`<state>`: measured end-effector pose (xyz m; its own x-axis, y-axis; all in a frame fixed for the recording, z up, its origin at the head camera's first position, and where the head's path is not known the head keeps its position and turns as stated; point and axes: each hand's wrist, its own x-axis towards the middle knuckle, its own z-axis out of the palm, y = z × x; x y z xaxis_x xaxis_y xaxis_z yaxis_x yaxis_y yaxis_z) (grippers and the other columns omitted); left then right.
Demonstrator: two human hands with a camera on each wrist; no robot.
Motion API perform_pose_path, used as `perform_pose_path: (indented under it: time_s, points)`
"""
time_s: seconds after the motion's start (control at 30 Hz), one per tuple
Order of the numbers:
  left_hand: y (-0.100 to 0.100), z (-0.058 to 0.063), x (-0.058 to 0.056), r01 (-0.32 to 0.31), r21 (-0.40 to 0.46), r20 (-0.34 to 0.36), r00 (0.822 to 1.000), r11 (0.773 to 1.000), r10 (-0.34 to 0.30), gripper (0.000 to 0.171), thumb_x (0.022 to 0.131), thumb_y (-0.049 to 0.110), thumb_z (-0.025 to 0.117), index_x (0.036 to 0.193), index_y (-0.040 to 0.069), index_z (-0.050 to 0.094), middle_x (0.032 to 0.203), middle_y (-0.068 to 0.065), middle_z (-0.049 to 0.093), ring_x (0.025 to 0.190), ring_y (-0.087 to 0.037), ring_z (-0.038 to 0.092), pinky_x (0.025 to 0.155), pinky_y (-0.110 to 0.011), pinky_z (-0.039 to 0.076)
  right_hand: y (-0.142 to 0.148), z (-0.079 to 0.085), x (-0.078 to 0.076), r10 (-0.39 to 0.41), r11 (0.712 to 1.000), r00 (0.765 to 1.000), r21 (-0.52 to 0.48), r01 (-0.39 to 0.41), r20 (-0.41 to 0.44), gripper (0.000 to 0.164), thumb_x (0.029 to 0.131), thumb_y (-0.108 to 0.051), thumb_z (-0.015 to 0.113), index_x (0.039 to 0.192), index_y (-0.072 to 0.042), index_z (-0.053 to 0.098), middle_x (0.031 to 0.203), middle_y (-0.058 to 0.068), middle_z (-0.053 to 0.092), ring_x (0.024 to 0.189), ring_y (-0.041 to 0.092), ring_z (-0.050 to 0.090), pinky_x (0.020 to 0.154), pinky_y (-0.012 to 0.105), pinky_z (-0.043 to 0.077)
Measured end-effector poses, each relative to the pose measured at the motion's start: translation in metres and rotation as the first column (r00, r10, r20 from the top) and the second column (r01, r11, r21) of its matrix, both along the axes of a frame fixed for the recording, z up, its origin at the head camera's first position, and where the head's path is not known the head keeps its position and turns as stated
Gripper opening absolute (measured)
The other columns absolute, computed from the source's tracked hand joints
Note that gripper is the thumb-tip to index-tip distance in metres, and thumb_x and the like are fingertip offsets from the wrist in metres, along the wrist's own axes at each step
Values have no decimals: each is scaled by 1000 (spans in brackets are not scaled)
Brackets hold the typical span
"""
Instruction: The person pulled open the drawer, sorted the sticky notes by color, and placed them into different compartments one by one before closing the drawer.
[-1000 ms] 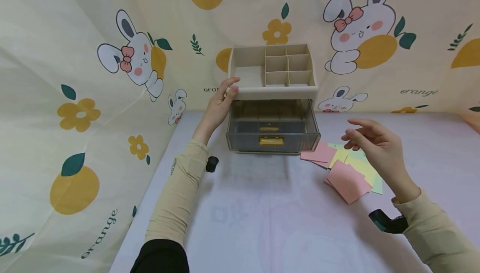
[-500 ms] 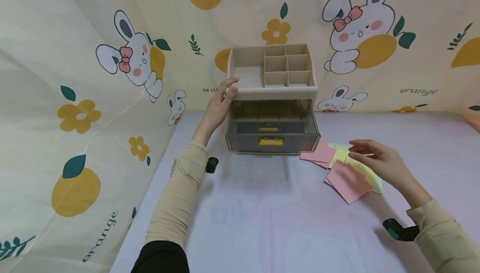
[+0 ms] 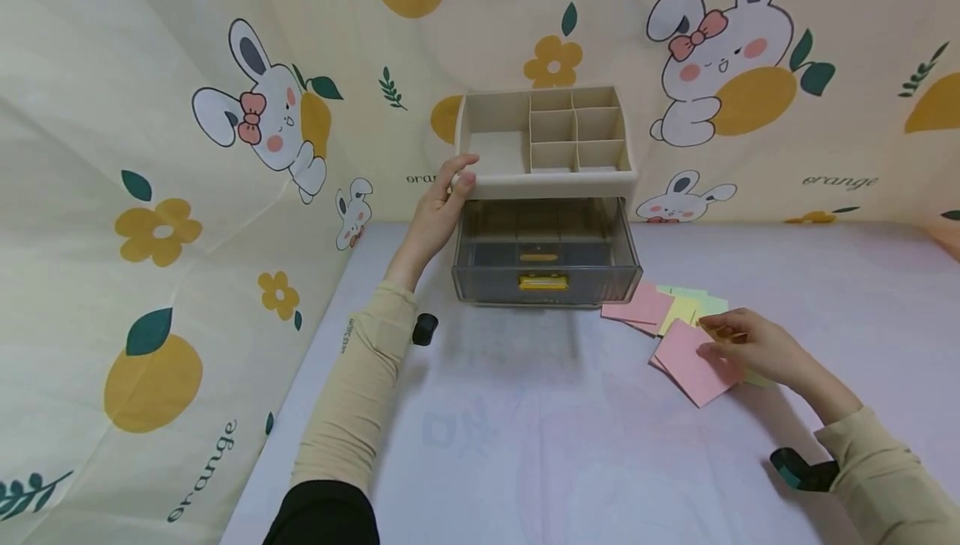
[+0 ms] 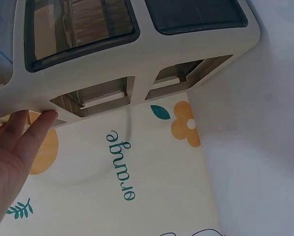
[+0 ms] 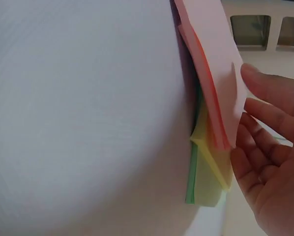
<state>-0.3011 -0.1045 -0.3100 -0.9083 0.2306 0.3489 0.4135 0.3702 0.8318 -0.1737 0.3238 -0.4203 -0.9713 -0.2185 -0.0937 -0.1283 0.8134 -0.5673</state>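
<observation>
A white desk organizer [image 3: 551,187] stands at the back of the table, with small open compartments on top. Its grey see-through drawer [image 3: 480,282], with a yellow handle, is pulled out. My left hand [image 3: 435,216] grips the organizer's upper left front corner; the left wrist view shows fingertips [image 4: 44,118] at its edge. Over a pile of sticky notes, my right hand [image 3: 753,345] has its fingers loosely bent. Its thumb and fingertips are at the edge of the pink sticky notes [image 5: 211,64], with no firm grip seen.
Yellow sticky notes [image 3: 681,312] and green sticky notes [image 3: 712,303] lie under and behind the pink ones. More pink notes [image 3: 637,307] lie beside the drawer's right front corner. A patterned backdrop [image 3: 487,20] rises behind the organizer and along the left.
My right hand has come down from above the table to the pink sticky notes. The left hand, the organizer and its drawer have stayed in place.
</observation>
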Motion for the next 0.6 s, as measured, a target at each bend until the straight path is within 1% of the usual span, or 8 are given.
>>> perform_pose_path:
  time_s: [0.13, 0.3, 0.4, 0.5, 0.6]
  points:
    - [1, 0, 0, 3, 3, 2, 1000, 1000, -3, 38, 99, 38, 40, 135, 28, 43, 149, 5, 37, 134, -18, 38, 105, -43, 36, 1, -3, 1, -31, 999, 999, 28, 30, 10, 51, 87, -33, 65, 121, 4, 58, 103, 17, 54, 92, 28, 49, 69, 29, 40]
    - [0, 1, 2, 2, -5, -11, 1000, 1000, -2, 38, 98, 43, 39, 134, 32, 43, 148, 8, 37, 135, -16, 37, 106, -42, 36, 1, -5, 2, -45, 999, 999, 23, 44, 14, 50, 86, -33, 65, 120, 4, 58, 101, 16, 51, 89, 26, 44, 68, 28, 37]
    - [0, 1, 3, -1, -3, -22, 1000, 1000, 1, 39, 97, 46, 38, 133, 34, 44, 148, 10, 38, 133, -15, 38, 105, -42, 36, 0, -6, 1, -43, 999, 999, 1, 43, 27, 49, 87, -32, 63, 121, 3, 56, 107, 19, 51, 94, 28, 45, 72, 32, 40]
    - [0, 1, 3, -4, 2, -25, 1000, 1000, 4, 40, 96, 50, 38, 133, 35, 44, 147, 10, 38, 132, -15, 39, 104, -42, 37, -1, -7, 1, -42, 999, 998, -28, 43, 45, 48, 89, -30, 62, 122, 5, 54, 113, 23, 52, 99, 32, 47, 79, 40, 45]
    - [0, 0, 4, -5, 2, -20, 1000, 1000, 5, 43, 94, 53, 37, 132, 35, 44, 147, 10, 39, 132, -15, 39, 104, -42, 37, -2, -8, 2, -50, 998, 997, -43, 52, 57, 47, 89, -29, 62, 119, 6, 53, 116, 25, 54, 101, 33, 50, 84, 45, 46]
